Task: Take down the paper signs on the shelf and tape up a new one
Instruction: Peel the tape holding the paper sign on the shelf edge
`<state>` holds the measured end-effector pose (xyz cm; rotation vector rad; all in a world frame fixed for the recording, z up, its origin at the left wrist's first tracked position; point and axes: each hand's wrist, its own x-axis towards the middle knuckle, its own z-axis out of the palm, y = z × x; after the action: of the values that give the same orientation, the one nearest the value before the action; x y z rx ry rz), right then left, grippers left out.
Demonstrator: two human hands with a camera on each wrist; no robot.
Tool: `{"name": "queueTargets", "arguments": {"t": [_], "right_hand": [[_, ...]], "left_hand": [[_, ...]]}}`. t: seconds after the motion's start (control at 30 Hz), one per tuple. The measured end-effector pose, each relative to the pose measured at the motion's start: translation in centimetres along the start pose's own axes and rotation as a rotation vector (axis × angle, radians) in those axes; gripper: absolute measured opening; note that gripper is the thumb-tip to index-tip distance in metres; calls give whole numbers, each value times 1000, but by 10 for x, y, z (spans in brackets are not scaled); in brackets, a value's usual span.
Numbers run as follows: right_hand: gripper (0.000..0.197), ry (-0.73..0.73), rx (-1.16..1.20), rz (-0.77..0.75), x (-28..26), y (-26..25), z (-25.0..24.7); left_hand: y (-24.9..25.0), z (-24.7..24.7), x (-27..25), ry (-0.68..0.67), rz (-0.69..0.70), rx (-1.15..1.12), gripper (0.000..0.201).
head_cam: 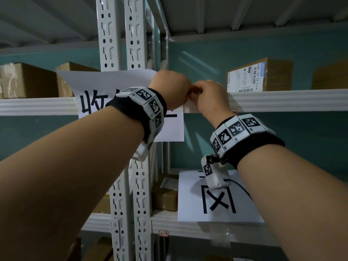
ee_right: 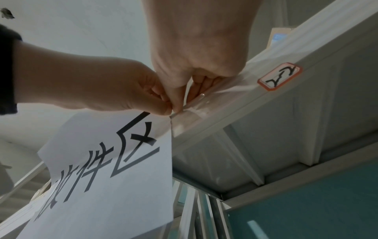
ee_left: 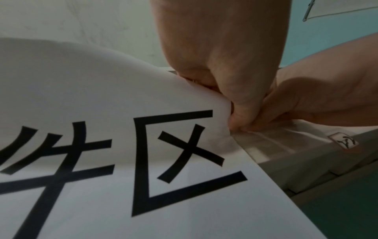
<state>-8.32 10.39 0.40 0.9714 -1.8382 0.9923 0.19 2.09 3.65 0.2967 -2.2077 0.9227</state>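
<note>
The upper paper sign (head_cam: 105, 85) hung over the front rail of the upper shelf (head_cam: 282, 99), across the white uprights (head_cam: 120, 34), its top curling forward. At its right edge the left hand (head_cam: 170, 87) pinched the sheet with curled fingers. Touching it, the right hand (head_cam: 211, 97) pinched a strip of clear tape (ee_right: 190, 111) stuck along the rail just beside the sign. A small red-bordered label (ee_right: 280, 76) sat farther right on that rail. A second paper sign (head_cam: 190, 200) hung at the lower shelf's front edge. Cardboard boxes (head_cam: 261, 75) stood on both shelves.
</note>
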Motion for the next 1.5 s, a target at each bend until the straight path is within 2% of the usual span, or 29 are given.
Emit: {"name": "queueTargets", "arguments": {"t": [0.2, 0.33, 0.6, 0.83, 1.17, 1.37, 1.5], "right_hand": [[16, -12, -5, -2, -1, 2, 0], [17, -27, -19, -14, -2, 2, -1], [14, -36, -37, -25, 1, 2, -3], [15, -35, -74, -29, 1, 4, -3], [18, -114, -50, -3, 2, 0, -12], [16, -176, 4, 45, 5, 0, -17], [18, -179, 124, 71, 6, 6, -20]], "left_hand": [[-5, 1, 2, -2, 14, -59, 24], [-2, -2, 5, -8, -28, -34, 41], [1, -8, 0, -18, 7, 23, 40], [1, -6, 0, 31, 12, -14, 23], [0, -14, 0, -93, -50, -61, 39], [-1, -18, 3, -121, -34, -58, 25], [-1, -15, 3, -118, -18, -40, 20]]}}
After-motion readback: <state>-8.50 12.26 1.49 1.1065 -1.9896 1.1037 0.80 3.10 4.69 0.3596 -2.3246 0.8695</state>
